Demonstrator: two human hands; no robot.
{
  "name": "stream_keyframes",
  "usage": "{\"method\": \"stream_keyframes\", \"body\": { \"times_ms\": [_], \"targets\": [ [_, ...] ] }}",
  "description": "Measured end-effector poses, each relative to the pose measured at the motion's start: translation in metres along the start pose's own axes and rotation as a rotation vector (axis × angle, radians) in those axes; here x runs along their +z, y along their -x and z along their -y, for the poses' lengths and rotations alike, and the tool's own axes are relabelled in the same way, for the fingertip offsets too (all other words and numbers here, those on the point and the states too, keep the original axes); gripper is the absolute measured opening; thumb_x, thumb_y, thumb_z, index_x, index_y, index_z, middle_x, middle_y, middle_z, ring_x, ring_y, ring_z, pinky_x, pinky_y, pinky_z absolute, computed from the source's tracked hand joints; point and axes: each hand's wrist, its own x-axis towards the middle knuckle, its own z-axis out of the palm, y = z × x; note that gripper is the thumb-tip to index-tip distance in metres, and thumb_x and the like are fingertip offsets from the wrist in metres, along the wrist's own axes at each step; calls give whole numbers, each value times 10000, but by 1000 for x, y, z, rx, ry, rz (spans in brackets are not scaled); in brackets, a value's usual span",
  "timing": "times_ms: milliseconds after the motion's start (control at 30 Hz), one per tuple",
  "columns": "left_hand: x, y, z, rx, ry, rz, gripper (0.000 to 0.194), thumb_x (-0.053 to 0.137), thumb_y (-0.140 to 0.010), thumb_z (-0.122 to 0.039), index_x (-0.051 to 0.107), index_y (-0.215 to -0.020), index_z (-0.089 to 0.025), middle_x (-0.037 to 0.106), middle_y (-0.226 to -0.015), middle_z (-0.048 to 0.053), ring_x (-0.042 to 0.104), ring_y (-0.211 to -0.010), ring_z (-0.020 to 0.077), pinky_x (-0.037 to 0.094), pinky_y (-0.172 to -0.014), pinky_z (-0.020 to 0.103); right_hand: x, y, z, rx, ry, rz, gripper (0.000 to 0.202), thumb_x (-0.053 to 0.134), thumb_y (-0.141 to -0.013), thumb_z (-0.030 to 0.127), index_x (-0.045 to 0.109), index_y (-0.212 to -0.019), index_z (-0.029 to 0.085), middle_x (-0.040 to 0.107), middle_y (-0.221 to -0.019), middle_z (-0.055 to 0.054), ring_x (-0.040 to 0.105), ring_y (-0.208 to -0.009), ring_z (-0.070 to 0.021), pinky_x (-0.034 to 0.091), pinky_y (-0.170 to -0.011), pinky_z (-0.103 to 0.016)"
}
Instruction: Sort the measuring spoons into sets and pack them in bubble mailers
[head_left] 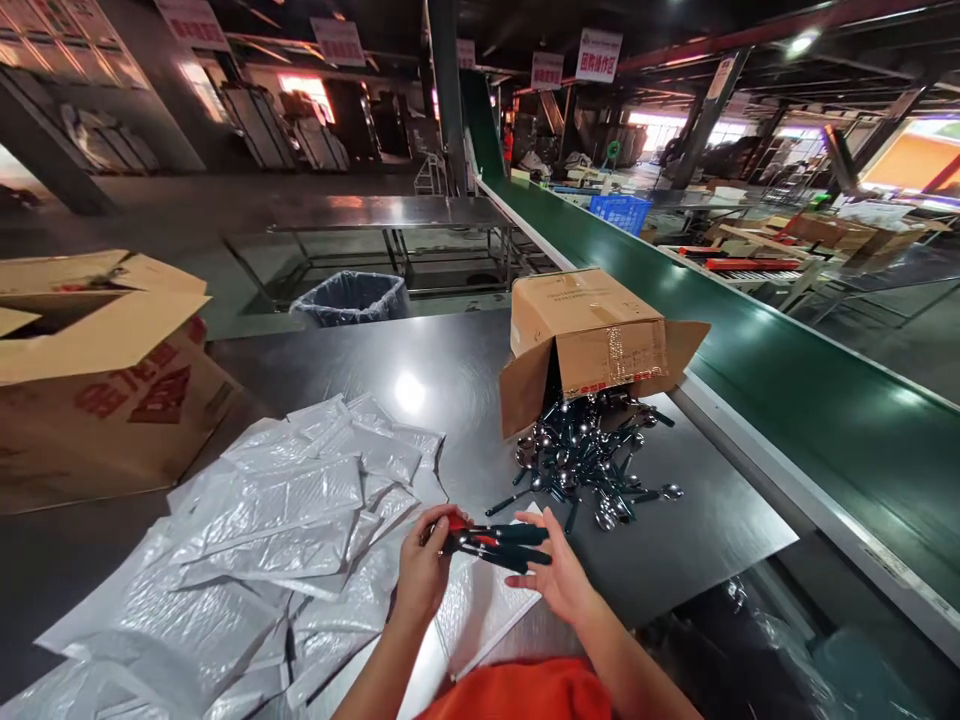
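Observation:
My left hand (426, 565) is closed around the bowl end of a small bundle of spoons (510, 545) with dark green handles. Something red shows among them by my fingers; its kind is unclear. My right hand (561, 572) is held at the handle ends with its fingers apart; whether it touches them I cannot tell. Below both hands lies a white padded mailer (484, 612). Just beyond, a loose heap of similar spoons (581, 455) spills from a tipped cardboard carton (592, 310). On the left, many white padded mailers (277, 510) lie in an overlapping pile.
An open cardboard box (112, 400) stands at the far left. Behind the metal table (457, 350) is a lined bin (352, 300). A green conveyor belt (720, 310) runs along the right side, with a blue crate (621, 213) beyond it. Clear plastic (795, 640) lies at lower right.

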Motion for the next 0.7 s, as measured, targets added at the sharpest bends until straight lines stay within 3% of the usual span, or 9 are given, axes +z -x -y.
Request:
{"method": "stream_keyframes", "body": {
  "times_ms": [100, 200, 267, 367, 467, 567, 700],
  "targets": [
    [8, 14, 5, -51, -14, 14, 443, 903, -526, -438, 753, -863, -193, 758, -794, 44, 704, -793, 196, 539, -741, 284, 7, -10, -9, -182, 181, -250, 538, 582, -758, 713, 597, -997, 231, 631, -883, -39, 628, -691, -189, 478, -485, -259],
    [10, 23, 7, -96, -35, 16, 462, 822, -612, -564, 759, -860, -179, 771, -950, 93, 706, -934, 241, 547, -788, 306, 6, -18, -14, -301, 259, -331, 472, 678, -677, 646, 581, -885, 233, 563, -754, 8, 549, -588, -153, 409, -428, -228],
    [5, 25, 7, -162, -42, 20, 524, 759, -680, -609, 752, -979, -179, 759, -1072, 126, 701, -1011, 274, 564, -810, 342, 1, -18, -11, -343, 310, -341, 457, 698, -664, 619, 591, -871, 225, 559, -725, 9, 551, -580, -167, 417, -433, -247],
    [-6, 27, 9, -368, -58, 35, 546, 779, -733, -452, 660, -1218, -231, 756, -1111, 129, 729, -974, 288, 607, -709, 361, -6, -8, -2, -527, 506, -348, 359, 698, -713, 534, 650, -843, 203, 652, -797, -40, 627, -734, -231, 517, -632, -327],
    [-18, 29, 22, -659, -26, 21, 404, 715, -812, -411, 689, -1117, -147, 778, -962, 156, 753, -727, 262, 592, -513, 302, -6, 8, 3, -728, 771, -261, 265, 665, -798, 392, 706, -989, 213, 717, -1031, -80, 644, -995, -274, 481, -914, -381],
    [-22, 31, 40, -820, -6, -95, 274, 652, -875, -369, 685, -891, -98, 757, -724, 129, 703, -536, 205, 555, -434, 252, 3, 23, 1, -788, 1058, -128, 268, 596, -892, 372, 693, -1097, 229, 710, -1050, -80, 652, -982, -253, 485, -874, -359],
    [-22, 32, 48, -826, -34, -176, 81, 610, -895, -176, 645, -868, -108, 741, -676, 76, 691, -546, 151, 584, -555, 230, 13, 31, -2, -877, 1239, -131, 212, 545, -947, 354, 708, -954, 219, 697, -963, -60, 661, -854, -199, 487, -764, -297]
  ]
}}
